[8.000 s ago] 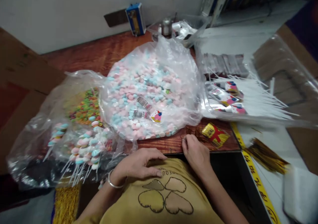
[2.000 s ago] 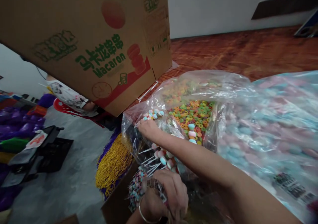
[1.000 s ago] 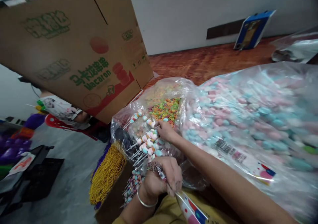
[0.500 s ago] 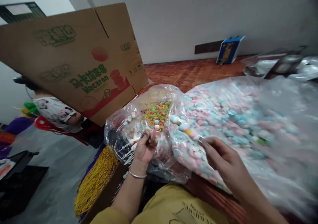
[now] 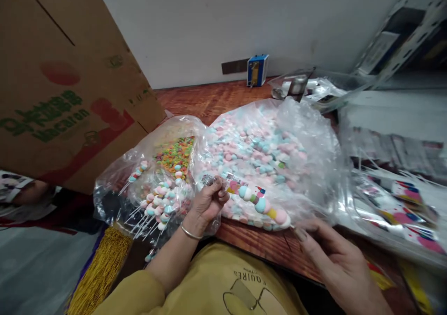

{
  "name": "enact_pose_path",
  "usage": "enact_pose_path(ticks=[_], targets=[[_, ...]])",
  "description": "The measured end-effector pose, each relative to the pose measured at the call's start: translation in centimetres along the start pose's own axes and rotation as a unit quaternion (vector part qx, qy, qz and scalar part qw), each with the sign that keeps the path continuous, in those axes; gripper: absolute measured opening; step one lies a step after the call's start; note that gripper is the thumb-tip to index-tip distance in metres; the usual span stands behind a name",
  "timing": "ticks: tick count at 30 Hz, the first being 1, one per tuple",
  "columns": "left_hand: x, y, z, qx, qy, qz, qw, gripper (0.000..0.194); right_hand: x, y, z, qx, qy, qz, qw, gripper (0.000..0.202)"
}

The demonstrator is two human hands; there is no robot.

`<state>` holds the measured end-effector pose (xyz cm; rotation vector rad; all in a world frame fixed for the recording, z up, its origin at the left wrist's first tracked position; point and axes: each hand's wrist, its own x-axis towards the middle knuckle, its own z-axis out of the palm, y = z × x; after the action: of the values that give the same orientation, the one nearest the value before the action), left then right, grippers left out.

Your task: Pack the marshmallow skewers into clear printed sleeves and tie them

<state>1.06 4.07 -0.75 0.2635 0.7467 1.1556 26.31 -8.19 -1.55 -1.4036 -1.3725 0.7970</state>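
Observation:
My left hand [image 5: 208, 204], with a bangle at the wrist, pinches a clear printed wrapper [image 5: 260, 192]. My right hand [image 5: 335, 254] has thumb and fingers closed on the thin stick of a marshmallow skewer [image 5: 260, 205]. Pink, blue, white and yellow pieces run along it, slanting between my hands. The skewer's upper end lies against or inside the wrapper; I cannot tell which. Behind it rests a large clear bag of pastel marshmallows [image 5: 244, 142]. To the left, several finished skewers [image 5: 162, 203] lie in a heap on an open bag of colourful cereal rings [image 5: 176, 154].
A big cardboard box [image 5: 115, 86] stands at the left. On the wooden table [image 5: 195, 98] sits a blue device [image 5: 257, 71] by the wall. At the right are stacked printed wrappers [image 5: 401, 208] and a shelf rack [image 5: 387, 35]. A gold fringe [image 5: 101, 268] hangs lower left.
The view has turned right, bringing the printed wrappers and rack into sight. My hands have brought the skewer and wrapper together, with the skewer's upper end now overlapping the wrapper.

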Motion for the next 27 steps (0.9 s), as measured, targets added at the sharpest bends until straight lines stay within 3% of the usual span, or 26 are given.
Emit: enact_pose_path(ticks=[9,17,23,27], targets=[[-0.2,-1.4,1.8,0.123,-0.037,0.017,0.992,0.047,-1.4,-0.5,-2.0,-0.065,-0.016,-0.028,0.997,0.020],[-0.1,-1.5,1.9,0.272,-0.116,0.056,0.954,0.038,-2.3,-0.9,-2.2,-0.087,0.005,-0.042,0.995,0.016],[0.2,-3.1,2.1,0.260,-0.110,0.030,0.959,0.036,-3.1,-0.7,-0.5,-0.097,0.037,-0.069,0.992,0.010],[0.5,-4.4,2.6,0.182,-0.100,0.014,0.978,0.032,-3.8,-0.3,0.9,-0.103,0.076,-0.102,0.987,0.013]])
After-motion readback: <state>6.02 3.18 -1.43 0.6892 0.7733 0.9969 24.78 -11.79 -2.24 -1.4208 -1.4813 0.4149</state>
